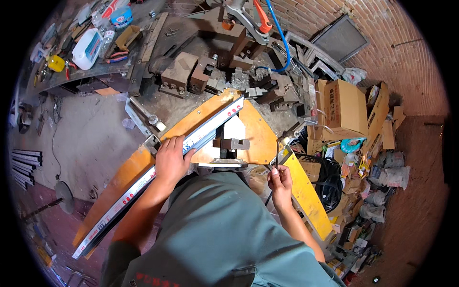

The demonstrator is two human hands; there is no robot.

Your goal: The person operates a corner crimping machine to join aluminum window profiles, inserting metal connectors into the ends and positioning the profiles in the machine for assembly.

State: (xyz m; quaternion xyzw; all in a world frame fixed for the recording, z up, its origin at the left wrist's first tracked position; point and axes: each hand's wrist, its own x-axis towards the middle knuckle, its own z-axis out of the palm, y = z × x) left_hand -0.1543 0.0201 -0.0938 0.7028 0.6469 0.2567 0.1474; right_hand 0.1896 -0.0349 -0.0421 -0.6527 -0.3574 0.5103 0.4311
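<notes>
A long pale metal profile (138, 189) with printed film and red dots lies slantwise across the orange machine plates. It runs from the lower left up to the jaws in the middle. My left hand (172, 160) is closed over it, fingers across its upper face and thumb along the near side. My right hand (279, 182) pinches a thin dark rod (277, 155) that stands roughly upright beside the right orange plate (260, 138). The rod's lower part passes below the hand. Between the plates sits a dark metal block (234, 144) with a notch.
Heavy steel clamping blocks (179, 74) stand beyond the plates. An orange-handled lever (263, 18) and a blue hose (285, 38) rise behind them. A bench (86, 79) with bottles is far left. To the right are a yellow plate (306, 191), a cardboard box (342, 110) and piled scrap.
</notes>
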